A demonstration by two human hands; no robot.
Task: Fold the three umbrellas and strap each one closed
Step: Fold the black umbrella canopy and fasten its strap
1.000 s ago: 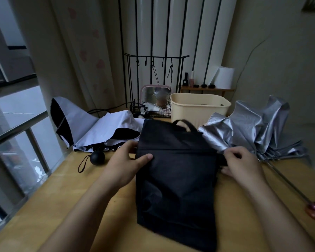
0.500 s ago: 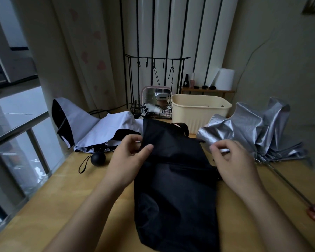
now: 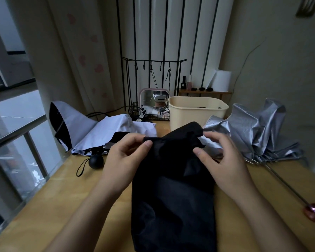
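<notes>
Both hands gather the black umbrella

The left hand (image 3: 124,157) and right hand (image 3: 224,160) pinch the far end of the black umbrella (image 3: 173,193), which lies on the table (image 3: 62,206) between the white umbrella (image 3: 102,131) and silver umbrella (image 3: 253,131).

one umbrella (image 3: 171,188) mid-table (image 3: 53,206), two others left (image 3: 98,131) and right (image 3: 253,131), tub (image 3: 195,113) behind

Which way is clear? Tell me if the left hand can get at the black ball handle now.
Probably yes. The ball handle lies on bare table just left of the left hand, nothing between them. But that hand is pinching the black umbrella and would have to let go first.
</notes>
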